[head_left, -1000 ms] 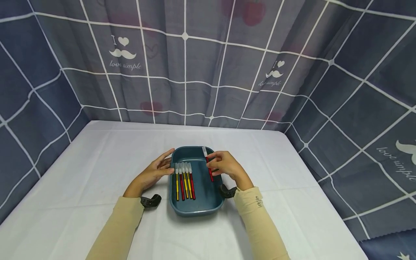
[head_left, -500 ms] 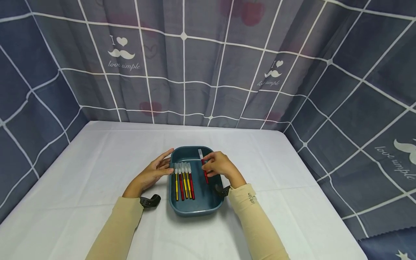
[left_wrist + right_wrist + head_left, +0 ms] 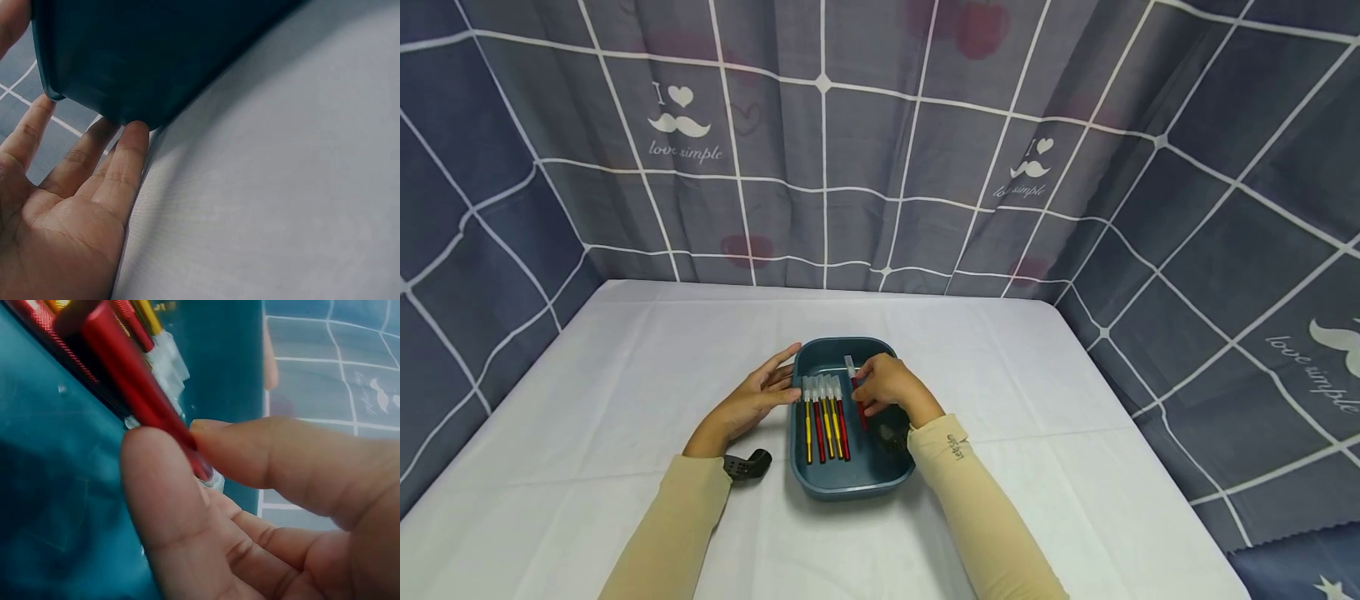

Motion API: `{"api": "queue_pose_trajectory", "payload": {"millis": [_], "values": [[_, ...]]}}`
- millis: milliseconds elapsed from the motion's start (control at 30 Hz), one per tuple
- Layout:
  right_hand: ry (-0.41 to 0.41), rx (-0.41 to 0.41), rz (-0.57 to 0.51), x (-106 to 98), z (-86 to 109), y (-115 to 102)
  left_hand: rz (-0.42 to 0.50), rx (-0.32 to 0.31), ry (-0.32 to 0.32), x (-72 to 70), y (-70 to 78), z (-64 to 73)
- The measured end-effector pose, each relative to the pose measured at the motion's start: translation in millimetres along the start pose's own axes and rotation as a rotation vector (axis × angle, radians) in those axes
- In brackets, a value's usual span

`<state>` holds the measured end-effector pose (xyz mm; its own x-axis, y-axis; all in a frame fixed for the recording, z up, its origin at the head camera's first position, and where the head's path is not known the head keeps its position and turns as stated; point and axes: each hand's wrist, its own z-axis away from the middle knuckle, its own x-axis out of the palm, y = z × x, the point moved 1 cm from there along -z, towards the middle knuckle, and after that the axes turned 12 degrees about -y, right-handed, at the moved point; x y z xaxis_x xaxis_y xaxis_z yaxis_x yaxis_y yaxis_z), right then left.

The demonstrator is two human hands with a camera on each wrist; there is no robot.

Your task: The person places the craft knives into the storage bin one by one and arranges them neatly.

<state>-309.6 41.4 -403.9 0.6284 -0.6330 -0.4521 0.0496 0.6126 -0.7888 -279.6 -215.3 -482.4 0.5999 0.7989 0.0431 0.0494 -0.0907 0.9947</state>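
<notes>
A dark teal tray (image 3: 872, 482) stands on the table. Several red and yellow craft knives (image 3: 829, 425) with clear caps lie side by side in its left half, caps toward the far end. Between thumb and fingertips, my right hand (image 3: 891, 387) pinches one red craft knife (image 3: 140, 381) over the tray, just right of that row. Its capped end points away from me. My left hand (image 3: 752, 400) rests against the tray's left side with its fingers (image 3: 122, 169) nearly straight. Fingertips touch the outer wall in the left wrist view.
White cloth (image 3: 685, 358) covers the table around the tray. Grey checked curtains (image 3: 790, 167) hang behind the table and along both sides. Each wrist wears a black camera mount; the left mount (image 3: 747, 464) lies beside the tray.
My right hand has carried the red craft knife leftward and a little toward me, closer to the row. My left hand and the tray have stayed in place.
</notes>
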Motion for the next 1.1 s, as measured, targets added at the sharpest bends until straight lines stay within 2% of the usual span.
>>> {"api": "queue_pose_trajectory", "payload": {"millis": [300,433,667,900,1000,1100], "values": [[-0.021,0.069,0.122,15.0,-9.9,-0.6,-0.007,-0.009,0.005,2.0,-0.5,-0.5],[-0.037,0.099,0.138,16.7,-10.8,-1.2,-0.001,0.003,-0.002,2.6,-0.1,-1.0],[-0.052,0.102,0.138,17.7,-12.9,-1.0,-0.014,0.003,0.002,2.9,1.5,-0.5],[-0.057,0.123,0.204,18.5,-10.2,-4.1,-0.005,0.004,0.005,1.8,-0.3,1.6],[-0.05,0.107,0.232,15.9,-5.8,-6.9,-0.003,0.003,0.005,1.3,-0.8,2.1],[-0.039,0.036,0.218,10.5,0.9,-8.6,0.0,0.001,0.002,1.1,-0.9,2.6]]}}
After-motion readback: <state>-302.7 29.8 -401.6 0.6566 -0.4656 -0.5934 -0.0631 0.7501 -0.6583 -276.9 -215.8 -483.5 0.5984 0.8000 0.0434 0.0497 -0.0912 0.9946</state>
